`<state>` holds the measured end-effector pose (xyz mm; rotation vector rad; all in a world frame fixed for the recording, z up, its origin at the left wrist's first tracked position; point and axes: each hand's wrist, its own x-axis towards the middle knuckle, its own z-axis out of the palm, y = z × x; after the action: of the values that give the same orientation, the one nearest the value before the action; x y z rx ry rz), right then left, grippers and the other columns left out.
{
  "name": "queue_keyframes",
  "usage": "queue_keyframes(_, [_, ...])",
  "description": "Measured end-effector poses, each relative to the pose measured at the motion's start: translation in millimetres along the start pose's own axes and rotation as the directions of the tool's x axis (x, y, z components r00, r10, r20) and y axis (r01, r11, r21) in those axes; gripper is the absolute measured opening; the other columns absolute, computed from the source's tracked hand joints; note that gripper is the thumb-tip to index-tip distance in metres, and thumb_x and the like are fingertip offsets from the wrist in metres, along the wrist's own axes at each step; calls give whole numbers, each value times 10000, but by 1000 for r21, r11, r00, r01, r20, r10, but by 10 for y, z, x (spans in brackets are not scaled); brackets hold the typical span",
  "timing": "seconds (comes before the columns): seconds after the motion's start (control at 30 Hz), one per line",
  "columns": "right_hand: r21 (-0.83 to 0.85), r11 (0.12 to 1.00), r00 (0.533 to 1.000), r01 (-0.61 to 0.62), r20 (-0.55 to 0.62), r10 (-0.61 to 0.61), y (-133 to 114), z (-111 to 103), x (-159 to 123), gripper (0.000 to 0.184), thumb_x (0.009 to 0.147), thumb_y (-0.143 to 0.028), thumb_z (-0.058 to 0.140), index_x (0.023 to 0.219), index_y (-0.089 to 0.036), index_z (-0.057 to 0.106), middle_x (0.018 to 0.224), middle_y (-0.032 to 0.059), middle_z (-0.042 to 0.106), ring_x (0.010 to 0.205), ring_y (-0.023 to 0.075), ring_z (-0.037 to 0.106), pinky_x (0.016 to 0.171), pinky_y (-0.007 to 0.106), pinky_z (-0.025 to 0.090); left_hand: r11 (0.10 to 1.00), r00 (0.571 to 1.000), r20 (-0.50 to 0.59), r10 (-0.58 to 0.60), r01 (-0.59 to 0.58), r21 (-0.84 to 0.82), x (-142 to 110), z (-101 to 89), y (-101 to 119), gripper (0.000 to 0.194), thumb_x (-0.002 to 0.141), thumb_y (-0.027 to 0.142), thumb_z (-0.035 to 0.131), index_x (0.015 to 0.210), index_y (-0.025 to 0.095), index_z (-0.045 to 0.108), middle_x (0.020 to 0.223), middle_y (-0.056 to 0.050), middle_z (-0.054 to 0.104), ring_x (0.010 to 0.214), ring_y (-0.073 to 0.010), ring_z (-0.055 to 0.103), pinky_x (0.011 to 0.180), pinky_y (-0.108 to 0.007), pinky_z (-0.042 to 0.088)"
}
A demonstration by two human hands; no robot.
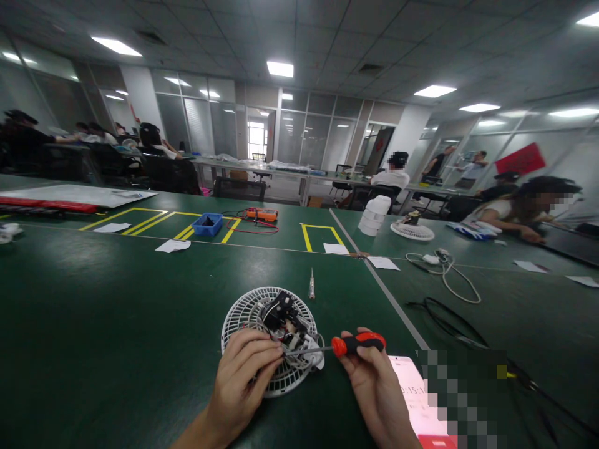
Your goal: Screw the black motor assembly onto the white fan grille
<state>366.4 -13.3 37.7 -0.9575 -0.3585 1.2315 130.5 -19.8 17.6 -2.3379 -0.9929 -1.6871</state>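
A round white fan grille (236, 312) lies on the green table with a black motor (279, 310), wires and white plastic parts on it. My right hand (374, 380) grips a red and black screwdriver (359, 342), whose shaft points left across the grille. Over the grille's near left side, my left hand (246, 368) is closed, its fingertips pinched together at the screwdriver's tip. Whatever sits between those fingertips is too small to make out. Beyond the grille lies a small clear-handled screwdriver (312, 287).
A lit phone (407, 393) lies beside my right hand. Farther off are a blue bin (208, 225), an orange multimeter (262, 215), a white cylindrical part (374, 216), another fan grille (412, 231) and cables (449, 268). A person leans over the table at right.
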Motion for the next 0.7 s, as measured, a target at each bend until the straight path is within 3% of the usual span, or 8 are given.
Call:
queue_keyframes(0.53, [17,999,999,-46,4,46,6,-35,33,413,548,-210,844,916,-219,656,896,27,739,872,233,727,819,377,606,1000,999,42,26,-26,9,1,-12,-15,311,898,58,637,1150,232,687,1026,-35,756,1030,-192,648,894,-362,554])
queue_keyframes(0.6, [27,999,999,-40,-19,41,17,-9,17,402,539,-204,833,898,-209,651,879,30,728,858,227,719,819,371,608,999,999,30,30,-31,24,-21,-2,-28,421,875,69,675,1254,248,643,1081,-49,741,1072,-208,646,907,-375,568])
queue_keyframes(0.7, [50,998,997,-39,-65,42,23,40,-7,361,539,-197,808,859,-206,642,861,30,719,846,218,712,800,361,615,997,999,-37,-5,8,76,-86,26,-66,803,815,123,771,1506,293,399,1417,-121,569,1275,-275,568,1009,-467,554])
